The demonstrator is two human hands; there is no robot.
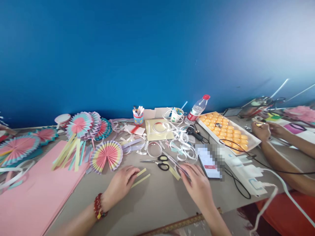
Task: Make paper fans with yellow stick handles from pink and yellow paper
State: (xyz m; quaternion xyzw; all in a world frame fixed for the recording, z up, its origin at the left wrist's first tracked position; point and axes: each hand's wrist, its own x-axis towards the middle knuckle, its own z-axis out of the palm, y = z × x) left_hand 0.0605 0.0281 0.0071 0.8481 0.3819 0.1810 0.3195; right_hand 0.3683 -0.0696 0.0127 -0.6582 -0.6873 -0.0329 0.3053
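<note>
My left hand [122,182] is closed on pale yellow paper strips [143,179], whose ends stick out past the fingers over the table. Across from it, my right hand [197,184] grips a slim greyish tool [173,161] pointing up and left; its exact kind is unclear. Between the hands, a pair of black-handled scissors [163,166] lies with its blades to the left. More yellow strip pieces [174,173] rest under the tool. A pleated paper fan rosette [106,156] in pink, yellow and lilac lies beyond my left hand.
Pink paper sheets [36,193] and more rosettes [80,125] occupy the left. Curled white strips [183,141] lie mid-table. At right are a phone [209,162], a power strip [242,170] with cables, a bottle [197,110], a tray of orange domes [227,131] and another person's hands [262,131].
</note>
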